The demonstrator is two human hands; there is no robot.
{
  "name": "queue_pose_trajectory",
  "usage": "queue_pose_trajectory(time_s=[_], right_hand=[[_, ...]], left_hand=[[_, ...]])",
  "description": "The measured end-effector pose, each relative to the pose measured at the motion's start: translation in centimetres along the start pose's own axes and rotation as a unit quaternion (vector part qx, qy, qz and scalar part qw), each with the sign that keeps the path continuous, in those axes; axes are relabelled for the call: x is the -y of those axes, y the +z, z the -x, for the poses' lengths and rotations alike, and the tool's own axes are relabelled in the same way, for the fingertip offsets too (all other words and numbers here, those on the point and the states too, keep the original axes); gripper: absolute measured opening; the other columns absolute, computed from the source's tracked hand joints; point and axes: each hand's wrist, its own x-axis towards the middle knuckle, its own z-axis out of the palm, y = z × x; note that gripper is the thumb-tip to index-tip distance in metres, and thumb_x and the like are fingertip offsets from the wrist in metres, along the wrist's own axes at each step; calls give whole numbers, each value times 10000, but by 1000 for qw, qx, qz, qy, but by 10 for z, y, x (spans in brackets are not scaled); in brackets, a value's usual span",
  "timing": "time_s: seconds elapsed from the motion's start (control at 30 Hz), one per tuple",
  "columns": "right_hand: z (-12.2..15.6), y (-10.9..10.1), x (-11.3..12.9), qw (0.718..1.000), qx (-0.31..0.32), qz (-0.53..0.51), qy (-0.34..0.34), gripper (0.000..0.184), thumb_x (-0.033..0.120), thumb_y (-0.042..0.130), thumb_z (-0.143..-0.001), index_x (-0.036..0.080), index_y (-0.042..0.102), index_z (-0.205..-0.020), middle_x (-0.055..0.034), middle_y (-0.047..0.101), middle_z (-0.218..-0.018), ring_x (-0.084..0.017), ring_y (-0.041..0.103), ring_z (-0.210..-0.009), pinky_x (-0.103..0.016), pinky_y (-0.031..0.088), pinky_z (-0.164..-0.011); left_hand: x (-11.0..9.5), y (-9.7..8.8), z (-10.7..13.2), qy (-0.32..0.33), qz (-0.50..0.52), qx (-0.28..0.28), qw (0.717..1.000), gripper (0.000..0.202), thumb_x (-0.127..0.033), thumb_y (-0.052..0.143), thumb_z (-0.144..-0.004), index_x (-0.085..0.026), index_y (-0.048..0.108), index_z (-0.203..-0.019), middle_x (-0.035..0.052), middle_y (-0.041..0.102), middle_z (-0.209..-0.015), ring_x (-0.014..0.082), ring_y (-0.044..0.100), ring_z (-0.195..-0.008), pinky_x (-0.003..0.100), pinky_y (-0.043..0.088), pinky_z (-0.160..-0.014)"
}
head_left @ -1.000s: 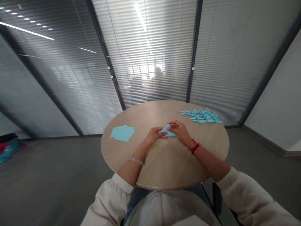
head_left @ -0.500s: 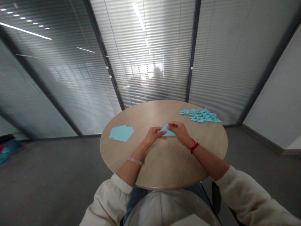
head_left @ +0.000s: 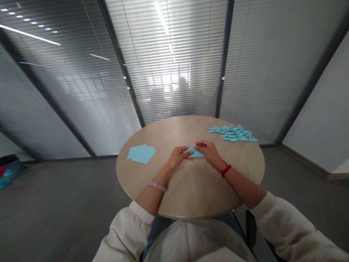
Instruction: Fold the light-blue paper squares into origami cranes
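A light blue sheet of origami paper (head_left: 195, 153), folded into a triangle, is held between my two hands over the middle of the table. My left hand (head_left: 178, 155) pinches its left corner, thumb on top and fingers behind. At the upper and right side, my right hand (head_left: 207, 148) grips the paper near its peak, and the palm hides part of the right corner. On the left of the table lies a loose stack of flat blue paper (head_left: 141, 154). Several folded blue paper cranes (head_left: 235, 134) are grouped at the far right.
The round wooden table (head_left: 185, 196) stands close to a glass wall with blinds (head_left: 174, 105). A dark chair part (head_left: 251, 225) shows beside my lap. Some red and blue items (head_left: 11, 169) are on the floor at far left.
The view has shifted very slightly. Both hands keep the same grip on the folded paper, with no clear movement of the fingers.
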Motion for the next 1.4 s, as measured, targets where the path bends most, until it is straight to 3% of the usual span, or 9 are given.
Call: queue_pose_trajectory(time_s=[0.3, 1.0, 1.4], right_hand=[[-1, -1, -2, 999, 11, 18, -27, 290, 440, 716, -650, 186, 693, -790, -41, 695, -757, -175, 624, -694, -295, 487, -646], [1, 0, 2, 999, 0, 21, -27, 285, 440, 724, -648, 184, 693, -769, -38, 691, -743, -175, 617, -675, -294, 476, -629], [-3, -1, -5, 999, -3, 32, -39, 289, 446, 707, -662, 179, 675, -767, -28, 672, -722, -156, 592, -657, -272, 455, -622]], left_hand=[[11, -5, -3, 3, -76, 10, 997, 308, -383, 720, -684, -139, 707, -872, 23, 645, -741, 156, 637, -661, 251, 518, -660], [6, -5, -3, 3, -65, 15, 998, 306, -392, 729, -673, -153, 708, -863, 25, 660, -782, 163, 638, -682, 271, 526, -694], [5, -5, -3, 9, -61, 6, 998, 401, -384, 747, -645, -137, 688, -956, 30, 669, -804, 150, 631, -673, 306, 546, -698]])
